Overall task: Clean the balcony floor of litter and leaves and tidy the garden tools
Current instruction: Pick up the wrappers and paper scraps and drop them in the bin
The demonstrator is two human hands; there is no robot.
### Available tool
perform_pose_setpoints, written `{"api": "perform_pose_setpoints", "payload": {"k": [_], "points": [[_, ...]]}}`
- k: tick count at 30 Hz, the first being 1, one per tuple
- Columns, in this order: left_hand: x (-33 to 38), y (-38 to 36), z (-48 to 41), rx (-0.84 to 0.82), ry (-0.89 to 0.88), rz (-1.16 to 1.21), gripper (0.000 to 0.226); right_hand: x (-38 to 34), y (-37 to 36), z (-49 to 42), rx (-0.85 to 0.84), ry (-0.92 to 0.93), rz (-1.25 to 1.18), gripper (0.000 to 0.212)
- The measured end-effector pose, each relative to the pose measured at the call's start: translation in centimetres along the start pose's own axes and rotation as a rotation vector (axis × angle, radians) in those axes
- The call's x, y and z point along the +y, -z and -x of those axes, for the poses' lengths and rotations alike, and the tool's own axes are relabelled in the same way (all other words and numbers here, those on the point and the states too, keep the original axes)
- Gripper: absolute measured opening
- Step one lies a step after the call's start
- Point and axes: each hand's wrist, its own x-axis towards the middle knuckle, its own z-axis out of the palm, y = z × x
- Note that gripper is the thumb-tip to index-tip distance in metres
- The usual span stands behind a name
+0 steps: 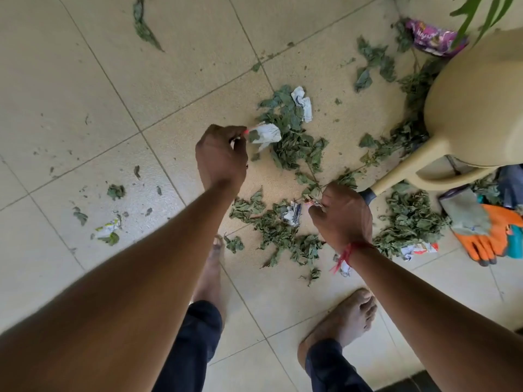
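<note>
my left hand (pixel 220 157) fingers are pinched on a crumpled paper scrap (pixel 264 134), right hand (pixel 343 215) nipping a leafy stem (pixel 314 190) off the floor (pixel 85 108). featherweight, crumbly stuff, so i'd grab stems and edges.

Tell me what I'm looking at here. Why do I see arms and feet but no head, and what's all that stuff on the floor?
The camera sits on the person's head and looks down, so you see only their arms, legs and bare feet. The left hand pinches a crumpled bit of paper. The right hand pinches something small; I cannot tell exactly what. On the tiled floor lie many dried green leaves, more paper scraps and a purple wrapper. At the right stands a beige watering can, with orange and grey garden gloves lying on the floor near it. The person is picking up the litter by hand.
</note>
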Motion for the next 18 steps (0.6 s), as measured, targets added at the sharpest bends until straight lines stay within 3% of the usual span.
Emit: {"api": "perform_pose_setpoints", "payload": {"k": [5, 11, 18], "points": [[0.1, 2.3, 2.2, 0.103, 0.008, 0.098, 0.020, -1.9, 1.6, -2.0, -0.010, -0.142, -0.262, 0.013], [0.6, 2.1, 2.0, 0.077, 0.114, 0.167, 0.008, -3.3, 1.8, -7.2, -0.064, -0.338, -0.629, 0.034], [-0.7, 0.0, 0.3, -0.079, 0.426, 0.363, 0.006, -4.3, 3.2, -12.6, -0.051, -0.478, -0.575, 0.025]]}}
